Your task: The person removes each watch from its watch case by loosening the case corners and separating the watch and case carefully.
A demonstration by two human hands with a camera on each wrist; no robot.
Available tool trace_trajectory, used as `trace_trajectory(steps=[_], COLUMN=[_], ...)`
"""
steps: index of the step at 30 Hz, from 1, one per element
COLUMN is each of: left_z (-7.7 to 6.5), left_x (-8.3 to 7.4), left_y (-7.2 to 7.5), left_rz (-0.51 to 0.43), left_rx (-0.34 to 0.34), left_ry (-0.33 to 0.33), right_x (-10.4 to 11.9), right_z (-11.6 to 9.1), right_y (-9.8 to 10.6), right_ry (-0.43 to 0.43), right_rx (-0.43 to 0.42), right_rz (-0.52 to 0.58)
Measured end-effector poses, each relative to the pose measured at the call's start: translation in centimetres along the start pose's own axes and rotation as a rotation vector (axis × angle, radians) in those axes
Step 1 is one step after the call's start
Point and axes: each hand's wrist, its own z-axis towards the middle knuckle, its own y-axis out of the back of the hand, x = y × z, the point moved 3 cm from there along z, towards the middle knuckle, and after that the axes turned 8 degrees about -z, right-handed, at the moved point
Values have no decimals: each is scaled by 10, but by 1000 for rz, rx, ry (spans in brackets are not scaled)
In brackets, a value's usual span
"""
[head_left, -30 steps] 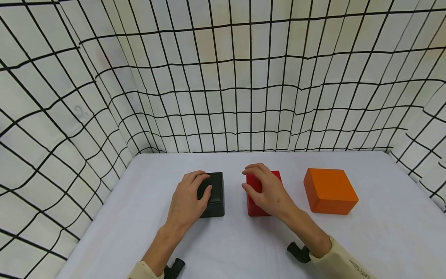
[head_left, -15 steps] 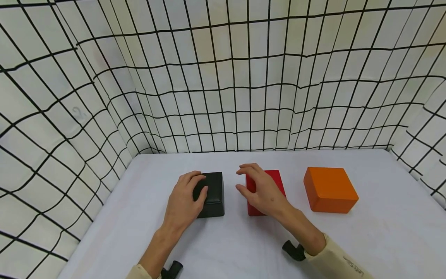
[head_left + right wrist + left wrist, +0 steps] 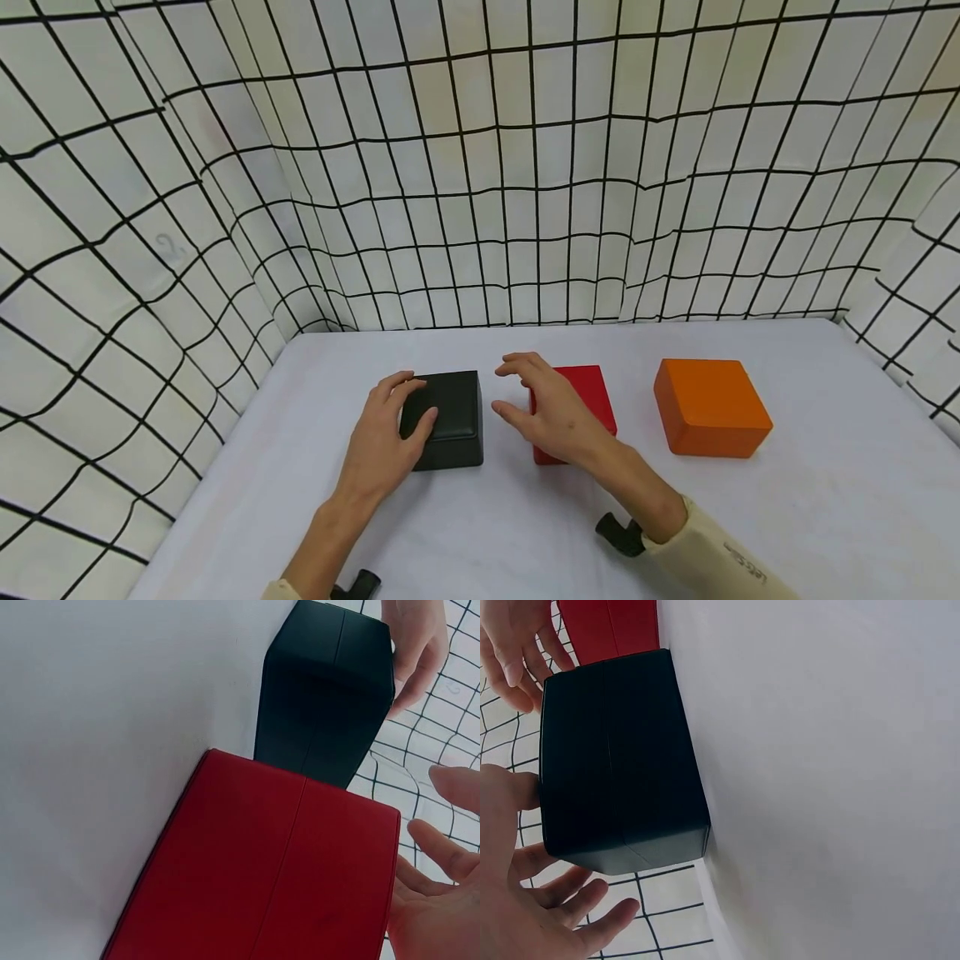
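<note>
On the white table, a dark, near-black box [image 3: 448, 406] stands left of a red box [image 3: 588, 392]. My left hand [image 3: 380, 440] is at the dark box's left side, thumb and fingers spread and loosely bent. The left wrist view has its thumb at the edge of the dark box [image 3: 619, 757]; whether it touches is hard to tell. My right hand [image 3: 551, 412] is over the left part of the red box, fingers apart and pointing left. In the right wrist view nothing lies between its fingers, which are beside the red box [image 3: 277, 862]. Both boxes look closed, with a seam along the side.
An orange box [image 3: 712, 404] sits farther right on the white tabletop [image 3: 817, 500]. White walls with a black grid [image 3: 465, 192] enclose the table at the back and sides. Black strap-like pieces [image 3: 621, 533] show at both wrists.
Both hands have drifted left. The left hand uncovers more of the dark box's top, and the right hand uncovers more of the red box. The boxes stay in place.
</note>
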Motion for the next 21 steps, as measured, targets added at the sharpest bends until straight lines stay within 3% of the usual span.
trace_trajectory(steps=[12, 21], left_z=[-5, -7], left_x=[10, 12], left_y=[4, 6], left_rz=[-73, -164], left_rx=[80, 135], left_ry=[97, 126], right_x=[3, 4], right_z=[5, 8], right_y=[-9, -12], right_ry=[-9, -20], right_rx=[75, 130], right_rz=[65, 82])
